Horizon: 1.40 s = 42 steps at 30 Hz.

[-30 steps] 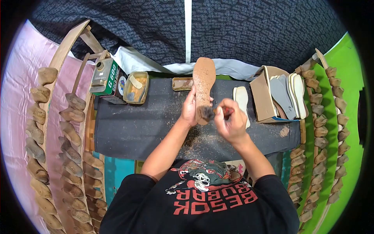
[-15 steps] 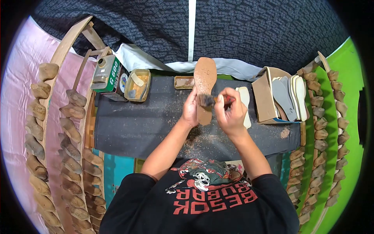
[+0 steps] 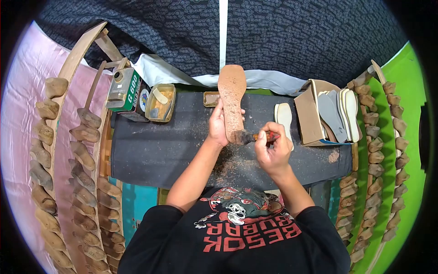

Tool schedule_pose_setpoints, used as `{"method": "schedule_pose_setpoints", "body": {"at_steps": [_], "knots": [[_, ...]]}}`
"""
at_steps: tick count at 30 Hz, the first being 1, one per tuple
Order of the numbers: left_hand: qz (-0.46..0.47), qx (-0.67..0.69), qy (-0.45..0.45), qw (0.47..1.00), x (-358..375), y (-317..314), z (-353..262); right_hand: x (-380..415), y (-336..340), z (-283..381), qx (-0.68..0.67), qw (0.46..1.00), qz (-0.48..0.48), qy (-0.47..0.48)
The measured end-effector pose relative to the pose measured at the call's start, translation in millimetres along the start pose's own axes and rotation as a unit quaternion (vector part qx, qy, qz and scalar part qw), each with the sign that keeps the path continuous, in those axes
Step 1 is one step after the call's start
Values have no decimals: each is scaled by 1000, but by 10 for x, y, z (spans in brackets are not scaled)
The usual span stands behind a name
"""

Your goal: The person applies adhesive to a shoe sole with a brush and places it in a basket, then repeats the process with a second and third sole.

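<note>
1. Centrally placed: shoe sole (image 3: 232, 98), brown, speckled, held upright-slanted above the work table (image 3: 150, 150), toe end toward 12 o'clock, heel end toward 6 o'clock.
2. Left hand (image 3: 218, 125): clasped around the sole's left edge near the lower half, fingers wrapped behind, thumb on the front face.
3. Right hand (image 3: 272, 148): clenched on a brush (image 3: 255, 136) with a red-orange handle; dark bristles touching the sole's heel end, at 9 o'clock from the hand.
4. Table cover: dark cloth, strewn with brown dust and shavings, thickest at 6 o'clock from the sole.
5. At 9 o'clock from the sole: open tub (image 3: 160, 102) of yellowish paste with a spatula lying in it; just beside it, further toward 9 o'clock, green can (image 3: 123, 90) marked "G 600".
6. Behind the sole, partly hidden: small flat tin (image 3: 211, 98).
7. At 3 o'clock: pale insole (image 3: 284, 116) lying flat on the cloth; beyond it, cardboard box (image 3: 309, 112) holding grey and white insoles on edge.
8. Far left and far right: curved wooden racks (image 3: 68, 73) lined with rows of wooden shoe forms (image 3: 84, 155).
</note>
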State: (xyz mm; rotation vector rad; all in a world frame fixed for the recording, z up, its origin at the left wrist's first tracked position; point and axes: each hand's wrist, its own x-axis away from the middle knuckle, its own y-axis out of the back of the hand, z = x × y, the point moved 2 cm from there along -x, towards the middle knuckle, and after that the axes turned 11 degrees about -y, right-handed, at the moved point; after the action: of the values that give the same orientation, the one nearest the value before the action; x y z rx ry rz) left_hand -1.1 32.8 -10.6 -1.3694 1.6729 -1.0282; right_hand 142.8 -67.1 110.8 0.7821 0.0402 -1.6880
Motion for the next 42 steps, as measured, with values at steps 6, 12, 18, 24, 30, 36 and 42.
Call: {"method": "schedule_pose_setpoints", "body": {"at_steps": [6,12,18,24,30,36,42], "knots": [[-46,26,-1,999,82,-299,86,-263,85,-118,28,999,-40,20],[-32,53,-2,998,82,-164,99,-216,53,-111,19,998,-43,30],[-35,-9,-1,999,90,-25,17,-63,50,-9,15,999,-20,29],[-33,3,0,999,148,-212,141,-263,9,-131,15,997,-40,57],[128,23,24,991,154,53,111,-464,144,-132,32,994,-93,45],[-44,-8,-9,999,206,-256,96,-394,1,-103,22,996,-68,50],[-30,-45,-1,999,261,-135,125,-577,159,-105,12,991,-116,67]]}}
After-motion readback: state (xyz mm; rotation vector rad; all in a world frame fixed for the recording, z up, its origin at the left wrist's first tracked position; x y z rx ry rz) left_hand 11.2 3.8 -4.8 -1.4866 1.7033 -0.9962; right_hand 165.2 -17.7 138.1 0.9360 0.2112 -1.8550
